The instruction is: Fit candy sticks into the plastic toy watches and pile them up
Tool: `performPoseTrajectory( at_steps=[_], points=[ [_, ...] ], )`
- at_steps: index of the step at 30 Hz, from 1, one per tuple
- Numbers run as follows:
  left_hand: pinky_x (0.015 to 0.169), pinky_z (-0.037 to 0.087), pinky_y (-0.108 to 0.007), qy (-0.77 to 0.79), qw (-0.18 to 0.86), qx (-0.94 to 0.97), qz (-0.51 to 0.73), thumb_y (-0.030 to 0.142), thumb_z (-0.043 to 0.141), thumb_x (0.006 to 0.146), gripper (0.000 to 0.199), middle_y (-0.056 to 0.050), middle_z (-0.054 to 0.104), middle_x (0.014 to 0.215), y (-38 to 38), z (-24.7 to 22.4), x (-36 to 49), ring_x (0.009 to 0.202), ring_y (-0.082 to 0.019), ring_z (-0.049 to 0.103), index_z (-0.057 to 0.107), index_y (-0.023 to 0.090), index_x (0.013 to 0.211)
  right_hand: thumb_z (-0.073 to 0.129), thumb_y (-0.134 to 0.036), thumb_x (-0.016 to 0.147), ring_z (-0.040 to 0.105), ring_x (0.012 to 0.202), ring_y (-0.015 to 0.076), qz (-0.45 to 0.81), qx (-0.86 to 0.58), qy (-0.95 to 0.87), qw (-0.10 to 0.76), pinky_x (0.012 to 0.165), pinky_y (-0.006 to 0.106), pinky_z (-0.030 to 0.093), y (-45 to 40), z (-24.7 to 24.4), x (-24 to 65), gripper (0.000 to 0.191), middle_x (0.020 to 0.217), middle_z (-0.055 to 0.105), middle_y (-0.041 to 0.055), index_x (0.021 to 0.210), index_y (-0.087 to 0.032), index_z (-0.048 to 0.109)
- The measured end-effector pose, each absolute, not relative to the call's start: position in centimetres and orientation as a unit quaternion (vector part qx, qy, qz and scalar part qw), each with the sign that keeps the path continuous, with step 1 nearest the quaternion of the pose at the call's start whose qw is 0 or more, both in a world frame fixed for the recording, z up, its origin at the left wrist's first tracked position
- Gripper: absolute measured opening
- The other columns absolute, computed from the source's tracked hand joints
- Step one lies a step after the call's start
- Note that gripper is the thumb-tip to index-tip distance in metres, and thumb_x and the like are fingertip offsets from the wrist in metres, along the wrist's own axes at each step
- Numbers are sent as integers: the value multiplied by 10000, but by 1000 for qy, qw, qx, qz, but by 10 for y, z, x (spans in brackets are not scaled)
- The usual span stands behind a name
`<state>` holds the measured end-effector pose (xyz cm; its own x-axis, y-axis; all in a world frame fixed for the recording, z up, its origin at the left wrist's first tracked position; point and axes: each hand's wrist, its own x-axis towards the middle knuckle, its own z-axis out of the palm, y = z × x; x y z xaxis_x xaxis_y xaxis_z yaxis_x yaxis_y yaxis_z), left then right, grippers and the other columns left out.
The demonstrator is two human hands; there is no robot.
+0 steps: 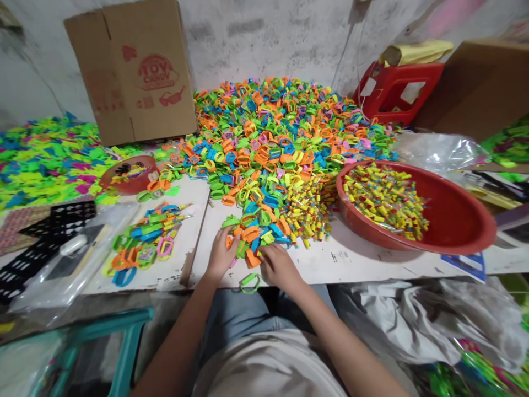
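Both hands are at the front edge of a large heap of colourful plastic toy watches (264, 149). My left hand (222, 255) has its fingers curled at an orange watch on the left of the near pile; its grip is not clear. My right hand (279, 266) reaches in from the right, its fingertips against an orange watch (252, 258), with the contact partly hidden. Between the hands, near the table edge, lies a green watch (250, 283). Small yellow wrapped candies (309, 212) lie right of the near pile. A smaller group of watches and candies (151, 237) sits to the left.
A red basin (458, 220) part-filled with yellow candies stands right. A small red bowl (131, 184), a cardboard box (136, 77) and bright plastic pieces (49, 154) are left. A red stool (399, 91) stands behind; a teal stool (128, 353) is below left.
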<state>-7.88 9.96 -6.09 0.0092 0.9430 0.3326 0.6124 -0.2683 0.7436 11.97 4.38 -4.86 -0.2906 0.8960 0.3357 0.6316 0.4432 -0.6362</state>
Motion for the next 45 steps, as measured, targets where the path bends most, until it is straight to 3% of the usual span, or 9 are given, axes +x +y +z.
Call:
performPoseTrajectory(
  at_steps=[7,10,14,18,26,32,37,41,45],
  points=[
    [1085,370,-451,598,161,662,422,326,560,835,223,-138,471,1217,85,-42,-89,1247,-279,452,576,205,1021,375,-164,937,577,933,249,190,-502,-759,367,824,396,476,28,-49,129,249,999,650,120,1105,-183,558],
    [1027,428,-432,613,155,642,435,353,553,842,157,-124,507,1170,53,-26,-91,1192,-272,492,566,225,932,357,-180,948,571,880,239,207,-475,-771,370,791,394,479,3,-49,138,239,962,639,114,1097,-187,545],
    [827,515,-331,524,430,703,215,423,501,888,210,-40,658,918,-2,-14,-97,895,-203,617,622,252,912,402,-241,970,585,883,202,291,-417,-795,332,802,350,482,-35,-55,152,184,954,657,82,1060,-207,558],
    [868,486,-299,457,551,698,32,394,507,885,251,-26,704,1035,-27,-23,-103,959,-189,633,672,247,1005,473,-244,940,621,859,200,342,-462,-789,219,785,335,486,-55,-74,169,139,914,687,63,975,-204,601],
    [820,504,-306,467,526,711,-28,382,580,806,313,-56,724,1042,-12,-20,-98,931,-221,664,688,237,1061,501,-186,895,652,840,209,339,-547,-748,166,772,318,493,-35,-114,193,151,901,707,86,950,-168,641],
    [719,504,-250,442,507,739,26,475,564,829,350,-20,720,916,4,3,-102,811,-183,651,689,256,1072,518,-164,869,593,1102,250,300,-606,-719,157,965,408,435,-18,-140,197,262,1121,686,112,1101,-173,639],
    [712,516,-253,462,487,729,133,521,533,827,403,-42,695,929,15,13,-101,824,-187,640,679,226,1060,531,-197,890,560,1164,282,267,-646,-704,125,968,443,434,-15,-149,202,246,1184,663,118,1102,-199,655],
    [898,497,-328,464,385,769,212,444,516,855,354,-62,643,1078,26,8,-97,1002,-214,608,653,217,1089,589,-261,901,523,1208,284,241,-679,-688,86,1000,505,417,-10,-151,207,261,1284,588,113,1149,-189,623],
    [1108,321,-462,511,209,794,254,266,610,786,376,-102,510,1300,42,-13,-96,1263,-302,438,627,203,1157,585,-341,921,551,1151,240,229,-699,-675,59,983,489,453,-5,-150,211,305,1286,557,87,1183,-184,586]
  ],
)
